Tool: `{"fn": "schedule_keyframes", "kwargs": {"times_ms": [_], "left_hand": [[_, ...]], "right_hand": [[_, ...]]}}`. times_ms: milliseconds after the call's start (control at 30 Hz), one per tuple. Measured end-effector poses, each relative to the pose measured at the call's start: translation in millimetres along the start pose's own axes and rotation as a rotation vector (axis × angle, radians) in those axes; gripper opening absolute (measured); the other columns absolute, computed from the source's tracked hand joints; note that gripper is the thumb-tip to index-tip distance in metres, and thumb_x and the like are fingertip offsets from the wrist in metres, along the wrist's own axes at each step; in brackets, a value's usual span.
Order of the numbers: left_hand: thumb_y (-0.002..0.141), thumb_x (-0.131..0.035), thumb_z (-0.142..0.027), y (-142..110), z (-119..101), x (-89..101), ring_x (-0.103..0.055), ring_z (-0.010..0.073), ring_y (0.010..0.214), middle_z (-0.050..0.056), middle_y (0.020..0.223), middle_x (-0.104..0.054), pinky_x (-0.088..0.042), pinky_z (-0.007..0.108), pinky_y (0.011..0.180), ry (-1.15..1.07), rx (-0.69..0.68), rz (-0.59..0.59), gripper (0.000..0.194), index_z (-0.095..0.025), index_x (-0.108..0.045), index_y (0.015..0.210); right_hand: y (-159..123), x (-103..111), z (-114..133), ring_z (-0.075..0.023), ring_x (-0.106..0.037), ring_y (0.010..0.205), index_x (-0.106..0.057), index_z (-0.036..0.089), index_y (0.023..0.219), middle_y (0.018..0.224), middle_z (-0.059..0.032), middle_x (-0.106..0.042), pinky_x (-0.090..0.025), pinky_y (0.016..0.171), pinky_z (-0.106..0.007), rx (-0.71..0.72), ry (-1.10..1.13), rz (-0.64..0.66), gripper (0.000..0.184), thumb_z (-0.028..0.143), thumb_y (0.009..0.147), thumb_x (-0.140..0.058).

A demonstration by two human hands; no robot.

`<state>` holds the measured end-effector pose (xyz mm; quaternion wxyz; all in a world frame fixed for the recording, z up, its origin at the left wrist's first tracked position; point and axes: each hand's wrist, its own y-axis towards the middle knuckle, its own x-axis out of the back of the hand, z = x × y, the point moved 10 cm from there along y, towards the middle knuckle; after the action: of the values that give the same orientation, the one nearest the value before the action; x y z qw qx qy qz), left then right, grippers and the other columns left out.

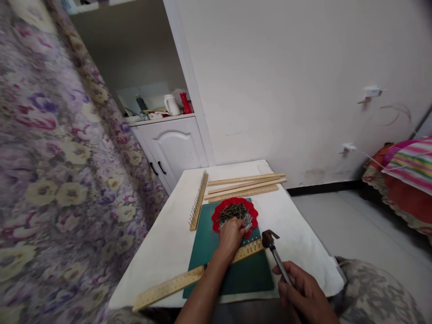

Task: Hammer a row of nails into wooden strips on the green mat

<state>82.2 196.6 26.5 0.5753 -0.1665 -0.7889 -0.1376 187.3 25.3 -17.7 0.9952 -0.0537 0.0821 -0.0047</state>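
Note:
My left hand reaches into a red scalloped dish heaped with nails. Its fingers are curled together at the nails, and what they pinch is hidden. In my right hand is a claw hammer, gripped by its handle, with the head raised near the right end of a wooden strip. That drilled wooden strip lies slantwise over a green cutting mat and passes beneath my left forearm. Several nails stand upright in the strip's right end.
A strip studded with upright nails lies at the table's left. Several wooden strips lie at the back of the white-covered table. A floral curtain hangs at left; a wall rises behind.

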Motion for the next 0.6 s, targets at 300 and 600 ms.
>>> {"fn": "schedule_keyframes", "kwargs": {"times_ms": [300,600], "left_hand": [[0.079,-0.055,-0.02,8,8,-5.3,-0.064,0.0208,0.085,0.007,0.09,-0.07,-0.042,0.025,0.068,0.142,0.065,0.075,0.015,-0.02,-0.069,0.08],[0.083,-0.049,-0.019,-4,3,7.0,-0.063,0.0201,0.086,0.006,0.092,-0.066,-0.042,0.025,0.068,0.209,-0.002,0.043,0.017,-0.018,-0.065,0.081]], "right_hand": [[-1,1,13,-0.012,-0.052,0.045,-0.052,0.018,0.093,0.053,0.0046,-0.057,-0.032,0.042,-0.021,0.035,0.027,-0.029,0.036,0.05,0.077,-0.06],[-3,1,12,-0.0092,-0.043,0.037,-0.05,0.019,0.091,0.049,0.0059,-0.057,-0.026,0.037,-0.018,0.058,0.04,-0.05,0.037,0.051,0.076,-0.06]]}}
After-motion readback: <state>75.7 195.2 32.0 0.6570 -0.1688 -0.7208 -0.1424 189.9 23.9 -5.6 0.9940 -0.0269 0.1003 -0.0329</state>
